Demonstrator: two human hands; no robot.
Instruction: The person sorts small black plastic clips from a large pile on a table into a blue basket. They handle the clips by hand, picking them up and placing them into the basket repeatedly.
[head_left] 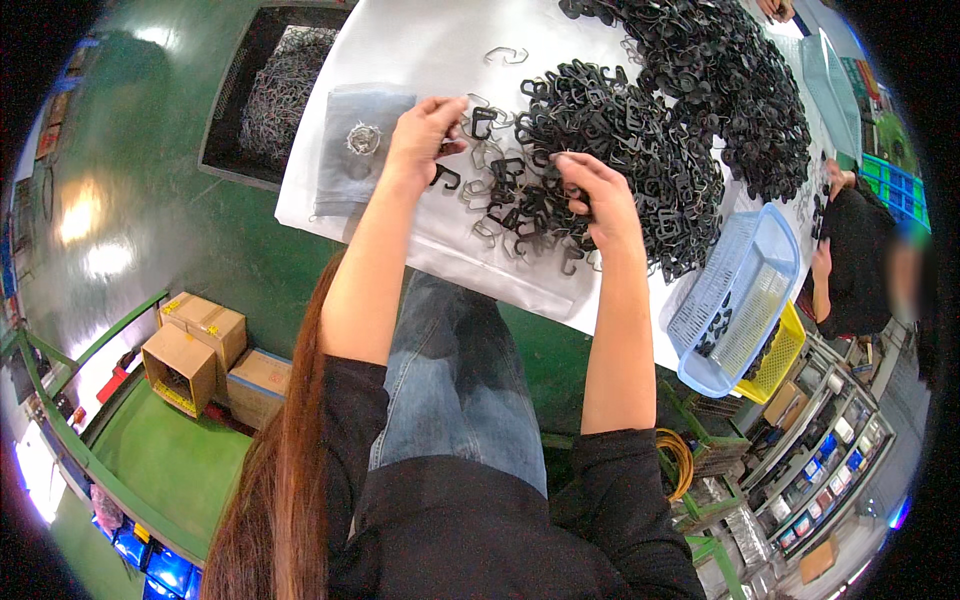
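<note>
Looking down over a white-covered table, we see both hands above its near half, well apart from each other. The left hand is on the side of a flat, greyish plastic bag, its fingers bent toward the thumb, with one loose black clip just beside the fingertips and other small pieces scattered below. The right hand is curled in over the near left edge of a large heap of black clips, its thumb and forefinger brought near each other. At this size, with some blur, we cannot tell whether either hand is closed on a part. Between the hands lies a looser cluster of clips, and farther up the table we find a thin wire piece by itself. On the bag sits a small round bundle of silvery bits. Beyond the table's left edge, we notice a black crate holding many thin metal pieces. To the right, a light blue basket with some black parts in it stands at the table's edge, partly over a yellow basket. Past these, a co-worker in dark clothing reaches toward the table.
</note>
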